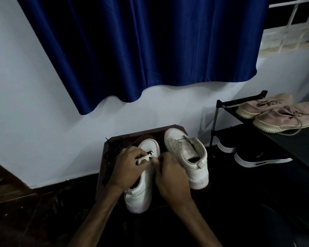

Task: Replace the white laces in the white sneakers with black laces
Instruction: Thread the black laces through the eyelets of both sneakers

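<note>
Your left hand (130, 166) grips the tongue of the white leather sneaker (141, 193); your right hand (169, 175) pinches the thin black lace (150, 152) just beside it.

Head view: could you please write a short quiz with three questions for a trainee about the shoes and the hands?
1. True or false: the untouched white sneaker already has a lace in its eyelets.
2. What stands on the top shelf of the shoe rack? A. pink sneakers B. sandals C. boots
3. Fill in: the left hand and the right hand work a ___ lace into the held sneaker.
Key: 1 false; 2 A; 3 black.
</note>
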Motion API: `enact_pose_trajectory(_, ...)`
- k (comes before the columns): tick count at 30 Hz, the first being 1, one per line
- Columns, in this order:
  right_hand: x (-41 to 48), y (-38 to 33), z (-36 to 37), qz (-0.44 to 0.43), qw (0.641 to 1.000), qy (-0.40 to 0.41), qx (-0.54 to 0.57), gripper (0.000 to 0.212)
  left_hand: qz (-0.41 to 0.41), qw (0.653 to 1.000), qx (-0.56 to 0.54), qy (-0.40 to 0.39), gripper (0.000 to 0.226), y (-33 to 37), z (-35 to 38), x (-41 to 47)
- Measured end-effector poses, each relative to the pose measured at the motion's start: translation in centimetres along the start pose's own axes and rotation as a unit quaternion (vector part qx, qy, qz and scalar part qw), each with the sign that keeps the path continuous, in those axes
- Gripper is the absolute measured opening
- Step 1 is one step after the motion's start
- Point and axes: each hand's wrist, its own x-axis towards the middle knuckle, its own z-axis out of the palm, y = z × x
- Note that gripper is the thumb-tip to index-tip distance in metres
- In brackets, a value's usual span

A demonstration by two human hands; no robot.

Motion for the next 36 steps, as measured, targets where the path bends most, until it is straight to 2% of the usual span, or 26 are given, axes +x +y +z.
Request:
enact_pose_trajectory(3,2.0,-0.7,1.0,-0.009,0.995,-0.043,-0.092,0.039,0.004,1.000,0.017,0.010,0.039,-0.6,0.3,0.1)
enact_pose_trajectory(6,2.3,-0.3,1.5,-0.011,0.997,-0.068,-0.027,0.025,-0.010,0.999,0.030,0.007,0.046,-0.6,0.4,0.2)
enact_pose_trajectory(8,1.3,0.3,1.3,0.012,0.997,-0.078,0.004,0.024,-0.026,0.999,0.040,0.007,0.050,-0.6,0.5,0.2)
enact_pose_trajectory(10,-0.6,1.3,0.6,0.021,0.992,-0.112,-0.044,0.026,-0.038,0.998,0.039,0.004,0.053,-0.7,0.6,0.1)
enact_pose_trajectory(14,-3.4,2.9,-1.7,0.031,0.961,-0.224,-0.162,0.027,-0.047,0.999,0.021,0.004,0.056,-0.8,0.6,0.2)
enact_pose_trajectory(15,-3.3,2.8,-2.2,0.030,0.959,-0.218,-0.180,0.028,-0.047,0.999,0.016,0.006,0.056,-0.8,0.7,0.2)
enact_pose_trajectory(17,-2.3,1.7,-2.6,0.018,0.969,-0.151,-0.195,0.033,-0.044,0.999,0.013,0.007,0.057,-0.8,0.8,0.2)
enact_pose_trajectory(19,-0.5,0.3,-2.2,0.000,0.983,-0.068,-0.173,0.037,-0.041,0.999,0.016,0.001,0.060,-0.9,0.8,0.2)
enact_pose_trajectory(21,1.3,-0.7,-1.1,-0.022,0.988,-0.040,-0.149,0.037,-0.038,0.999,0.019,0.001,0.060,-1.0,0.9,0.3)
enact_pose_trajectory(25,2.7,-1.2,0.4,0.021,0.997,-0.071,-0.030,0.030,-0.047,0.999,0.025,-0.004,0.045,-1.1,0.9,0.3)
enact_pose_trajectory(27,2.2,-0.9,0.4,0.037,0.996,-0.076,-0.005,0.030,-0.048,0.998,0.029,-0.008,0.043,-1.0,0.8,0.3)
enact_pose_trajectory(30,0.1,0.8,-0.3,0.020,0.984,-0.150,-0.094,0.031,-0.050,0.999,0.021,-0.005,0.052,-0.9,0.7,0.4)
enact_pose_trajectory(33,-2.1,2.8,-1.9,0.034,0.933,-0.294,-0.206,0.035,-0.042,0.999,0.010,0.002,0.054,-1.1,0.8,0.3)
enact_pose_trajectory(34,-2.3,3.0,-2.3,0.042,0.931,-0.298,-0.206,0.034,-0.040,0.999,0.006,0.005,0.058,-1.0,0.8,0.2)
enact_pose_trajectory(36,-1.7,2.3,-2.9,0.043,0.961,-0.218,-0.166,0.030,-0.039,0.999,0.004,0.011,0.061,-1.0,0.9,0.3)
